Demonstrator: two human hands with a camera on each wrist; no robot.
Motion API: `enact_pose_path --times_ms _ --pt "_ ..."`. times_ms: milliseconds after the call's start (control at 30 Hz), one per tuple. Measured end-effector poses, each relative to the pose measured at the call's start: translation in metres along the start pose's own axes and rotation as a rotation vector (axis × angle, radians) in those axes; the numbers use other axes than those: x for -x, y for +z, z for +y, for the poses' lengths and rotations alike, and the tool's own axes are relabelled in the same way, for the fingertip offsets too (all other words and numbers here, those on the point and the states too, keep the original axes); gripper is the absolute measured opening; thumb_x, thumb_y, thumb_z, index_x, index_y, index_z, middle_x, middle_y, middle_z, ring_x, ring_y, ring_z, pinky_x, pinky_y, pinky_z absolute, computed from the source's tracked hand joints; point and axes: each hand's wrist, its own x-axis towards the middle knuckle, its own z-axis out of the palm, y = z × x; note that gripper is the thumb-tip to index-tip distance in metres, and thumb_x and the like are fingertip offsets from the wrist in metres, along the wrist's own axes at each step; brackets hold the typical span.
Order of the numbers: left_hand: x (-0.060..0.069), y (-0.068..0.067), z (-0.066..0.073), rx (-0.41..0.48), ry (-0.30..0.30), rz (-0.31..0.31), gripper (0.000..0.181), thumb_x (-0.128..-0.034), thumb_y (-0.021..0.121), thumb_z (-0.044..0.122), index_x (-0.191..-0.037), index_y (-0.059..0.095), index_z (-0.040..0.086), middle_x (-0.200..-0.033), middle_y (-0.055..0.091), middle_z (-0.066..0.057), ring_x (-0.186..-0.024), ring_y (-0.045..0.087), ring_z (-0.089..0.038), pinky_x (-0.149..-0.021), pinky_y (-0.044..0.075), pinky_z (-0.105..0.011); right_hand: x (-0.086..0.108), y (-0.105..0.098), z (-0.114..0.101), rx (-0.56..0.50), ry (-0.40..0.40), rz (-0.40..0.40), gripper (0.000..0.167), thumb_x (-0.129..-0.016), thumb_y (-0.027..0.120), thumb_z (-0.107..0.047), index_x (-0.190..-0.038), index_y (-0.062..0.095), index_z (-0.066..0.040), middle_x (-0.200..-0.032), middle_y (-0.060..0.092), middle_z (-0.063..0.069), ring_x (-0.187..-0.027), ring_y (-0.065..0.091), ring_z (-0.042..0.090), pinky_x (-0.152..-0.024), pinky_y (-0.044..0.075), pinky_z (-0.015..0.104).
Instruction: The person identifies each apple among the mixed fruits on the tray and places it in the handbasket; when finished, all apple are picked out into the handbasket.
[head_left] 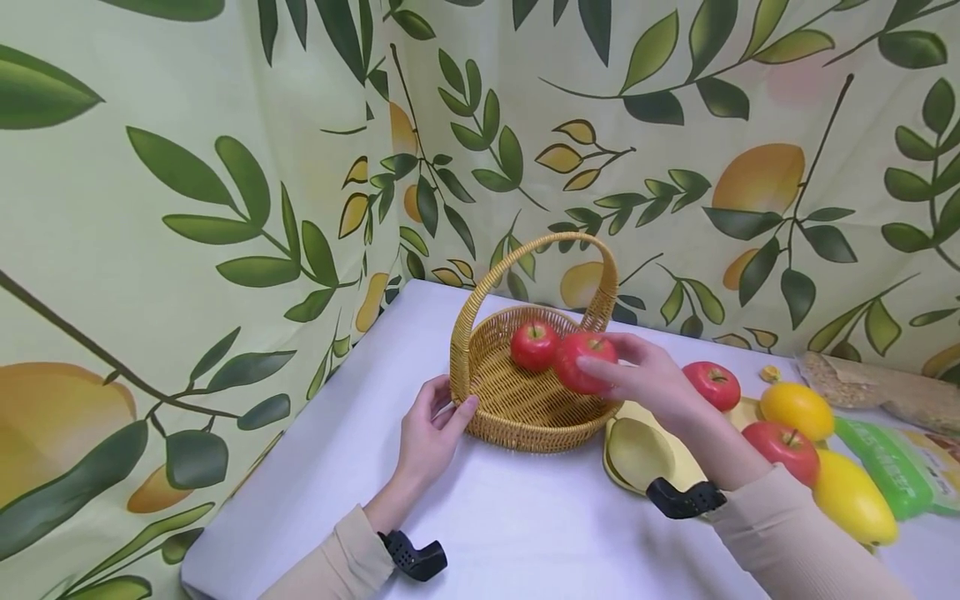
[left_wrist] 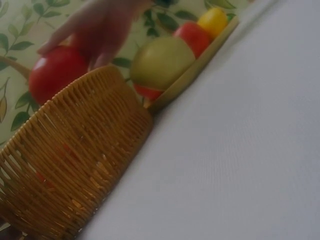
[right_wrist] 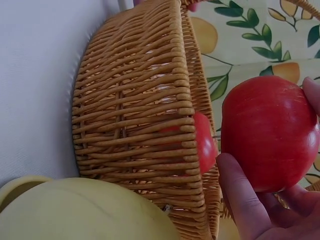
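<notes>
A wicker basket (head_left: 525,433) with a tall arched handle stands on the white table. One red apple (head_left: 535,345) lies inside it. My right hand (head_left: 637,375) holds a second red apple (head_left: 581,363) over the basket's right side, fingers and thumb around it. In the right wrist view this held apple (right_wrist: 270,132) is above the rim, apart from the weave. At the basket's left side, my left hand (head_left: 431,429) grips the edge near the foot of the handle, its thumb on the outside. The left wrist view shows the basket wall (left_wrist: 85,145), not the left hand.
Right of the basket, a pale yellow tray (head_left: 682,446) bears a pale green rounded fruit (head_left: 641,454), red apples (head_left: 780,450) and yellow fruits (head_left: 855,496). Farther right lie a green packet (head_left: 885,467) and a bag of grains (head_left: 840,379). Leaf-patterned cloth (head_left: 660,125) hangs behind.
</notes>
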Motion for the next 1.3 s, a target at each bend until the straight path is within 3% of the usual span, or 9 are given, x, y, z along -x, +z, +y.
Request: enact_pose_path --times_ms 767,1067,1300 --pt "0.0 0.001 -0.004 -0.004 0.029 0.01 0.045 -0.0959 0.076 0.022 -0.133 0.057 0.004 -0.13 0.064 -0.014 -0.124 0.061 -0.028 -0.101 0.054 -0.033 -0.025 0.007 -0.008 -0.035 0.03 -0.048 0.091 -0.087 0.077 -0.058 -0.155 0.038 -0.012 -0.147 0.048 0.016 -0.125 0.056 0.036 -0.097 0.057 0.05" --pt "0.002 0.002 -0.004 -0.014 0.037 0.004 0.047 -0.0968 0.075 0.024 -0.135 0.056 0.004 -0.132 0.063 -0.013 -0.126 0.06 -0.028 -0.102 0.053 -0.034 -0.033 0.006 -0.009 -0.046 0.029 -0.065 0.095 -0.087 0.077 -0.057 -0.156 0.034 -0.009 -0.148 0.045 0.016 -0.128 0.052 0.036 -0.093 0.06 0.04" --pt "0.001 0.001 -0.003 -0.018 0.028 0.009 0.047 -0.096 0.076 0.024 -0.134 0.057 0.005 -0.131 0.064 -0.014 -0.125 0.061 -0.027 -0.101 0.054 -0.032 -0.038 0.011 -0.014 -0.078 0.059 -0.088 0.1 -0.084 0.081 -0.055 -0.157 0.032 -0.007 -0.15 0.043 0.016 -0.13 0.051 0.036 -0.094 0.059 0.04"
